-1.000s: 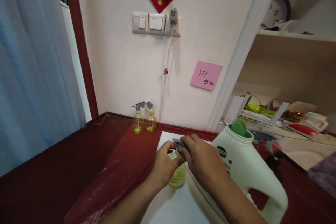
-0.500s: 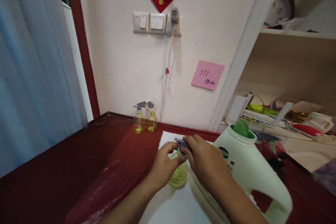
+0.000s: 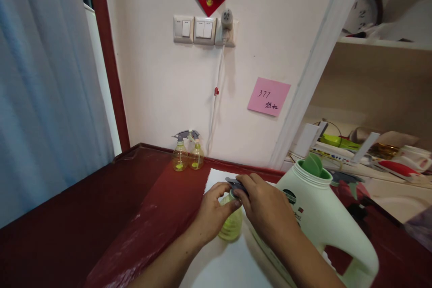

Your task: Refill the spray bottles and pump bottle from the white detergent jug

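A small clear yellow-green spray bottle (image 3: 231,226) stands upright on a white sheet (image 3: 219,270). My left hand (image 3: 214,209) is closed around its neck, thumb in front. Above the neck, my right hand (image 3: 261,202) grips the grey spray head (image 3: 237,185), which sits at the bottle's mouth; whether it is fully seated I cannot tell, as my fingers hide the joint. Close by my right forearm stands a big pale green jug (image 3: 322,216), uncapped, with a green piece inside its mouth.
Two similar spray bottles (image 3: 187,157) with grey heads stand against the wall at the back. The dark red table (image 3: 101,198) carries a clear plastic cover. A cable (image 3: 212,121) hangs from the wall socket. Cluttered shelves (image 3: 374,148) are at the right.
Both hands keep the same grip on the bottle and spray head. The whole view has shifted very slightly; nothing else has visibly moved.
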`<state>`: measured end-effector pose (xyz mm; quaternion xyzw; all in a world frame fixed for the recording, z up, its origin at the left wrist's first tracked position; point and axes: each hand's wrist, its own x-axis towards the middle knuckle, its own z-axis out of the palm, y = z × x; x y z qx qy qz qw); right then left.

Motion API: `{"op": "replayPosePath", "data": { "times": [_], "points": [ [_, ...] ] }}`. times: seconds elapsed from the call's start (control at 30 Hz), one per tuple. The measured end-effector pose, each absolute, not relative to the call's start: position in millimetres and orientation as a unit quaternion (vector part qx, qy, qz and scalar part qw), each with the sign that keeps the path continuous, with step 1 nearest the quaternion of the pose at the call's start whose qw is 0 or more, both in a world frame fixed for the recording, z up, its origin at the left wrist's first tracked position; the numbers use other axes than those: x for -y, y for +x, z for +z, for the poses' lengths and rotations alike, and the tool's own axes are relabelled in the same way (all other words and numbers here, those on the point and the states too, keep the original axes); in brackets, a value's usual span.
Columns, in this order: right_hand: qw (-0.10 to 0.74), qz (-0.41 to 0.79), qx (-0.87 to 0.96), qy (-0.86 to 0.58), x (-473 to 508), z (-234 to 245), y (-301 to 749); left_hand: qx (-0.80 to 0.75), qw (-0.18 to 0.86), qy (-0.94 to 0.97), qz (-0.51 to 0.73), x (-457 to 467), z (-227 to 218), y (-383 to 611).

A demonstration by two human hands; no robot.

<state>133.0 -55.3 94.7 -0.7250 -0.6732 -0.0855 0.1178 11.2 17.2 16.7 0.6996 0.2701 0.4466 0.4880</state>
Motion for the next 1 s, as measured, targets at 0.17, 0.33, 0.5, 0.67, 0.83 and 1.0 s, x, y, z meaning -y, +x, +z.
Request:
{"op": "replayPosePath", "data": {
  "times": [0.17,0.33,0.5,0.67,0.83,1.0],
  "points": [
    [0.120,-0.086,0.672,-0.726,55,95,133,-0.304,0.492,0.688,0.439,-19,14,12],
    [0.125,-0.084,0.669,-0.728,54,95,135,-0.246,0.562,0.692,0.379,-16,17,7],
    [0.163,-0.095,0.673,-0.716,58,86,138,-0.238,0.581,0.689,0.362,-17,16,5],
    [0.350,-0.144,0.669,-0.639,83,61,147,-0.225,0.583,0.683,0.378,-26,18,-1],
    [0.416,-0.096,0.643,-0.636,117,37,148,-0.218,0.593,0.677,0.376,-32,34,-15],
    [0.490,-0.008,0.598,-0.634,129,12,138,-0.207,0.602,0.671,0.379,-26,57,-27]
  ]
}}
